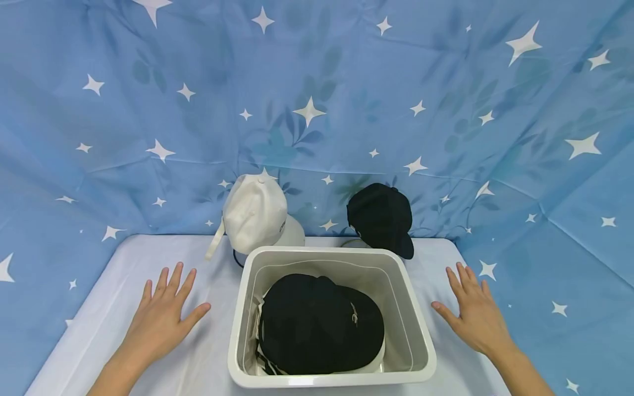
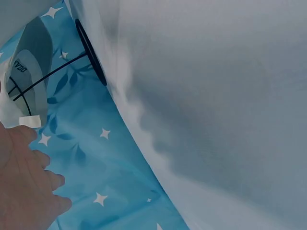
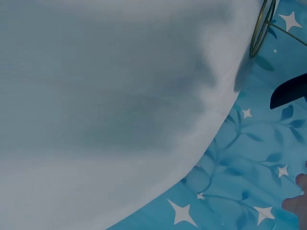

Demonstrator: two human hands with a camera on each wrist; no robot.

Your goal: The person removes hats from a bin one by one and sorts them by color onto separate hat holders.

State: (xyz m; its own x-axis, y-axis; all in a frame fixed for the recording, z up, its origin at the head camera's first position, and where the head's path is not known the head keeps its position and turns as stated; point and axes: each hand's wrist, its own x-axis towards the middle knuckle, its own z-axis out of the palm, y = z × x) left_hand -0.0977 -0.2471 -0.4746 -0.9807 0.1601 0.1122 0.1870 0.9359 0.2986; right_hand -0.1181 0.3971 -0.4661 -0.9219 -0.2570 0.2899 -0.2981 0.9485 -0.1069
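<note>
Black cap (image 1: 317, 324) with a light logo lies uppermost inside the pale bin (image 1: 332, 380), brim to the right; a whitish item (image 1: 379, 358) peeks out beneath (maybe another cap, can't confirm). Bin stands on the white-covered surface (image 1: 134, 258), between the hands. Left hand (image 1: 162, 316) well to its left, right hand (image 1: 474, 316) nearer its right wall; fingers on both spread and released, grasping nothing. Can't tell if either hand touches down. Behind the bin: white cap (image 1: 255, 212) on a black stand (image 2: 90, 52), second black cap (image 1: 381, 214) by a gold wire stand (image 3: 266, 23). Step looks like hands idle, no grasp made. To handle well: pinch the top cap by its brim, lift straight up past the rim, steady the bin with the other hand, don't squash the crown, stay clear of both stands (thin, probably tippy).
</note>
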